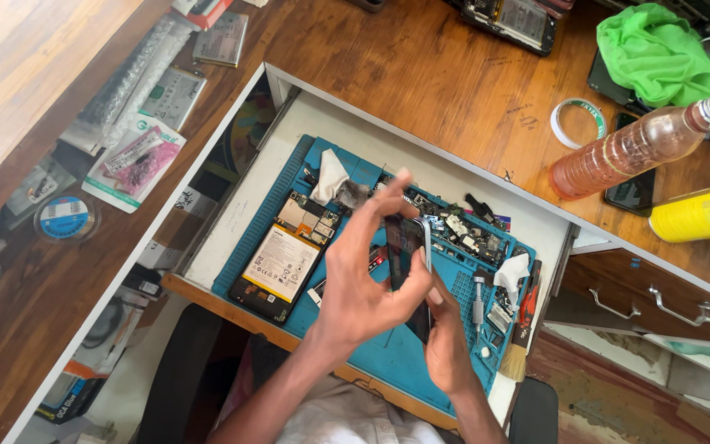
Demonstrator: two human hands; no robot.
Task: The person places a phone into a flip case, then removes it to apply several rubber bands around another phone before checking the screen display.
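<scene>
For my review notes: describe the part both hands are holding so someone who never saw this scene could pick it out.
Start at the blue work mat in the pulled-out drawer. Above its middle, the left hand and right hand hold a dark phone panel on edge. Unlike the opened phone lying flat to the left with its pale battery showing, this piece is lifted off the mat.

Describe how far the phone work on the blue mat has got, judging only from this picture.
Done: an opened phone lies back-off on the blue mat, battery and board exposed, with loose parts beside it. In hand: the left hand and right hand together hold a dark phone panel upright over the mat. Left: the opened phone is still uncovered; the brush and small tools lie unused.
</scene>
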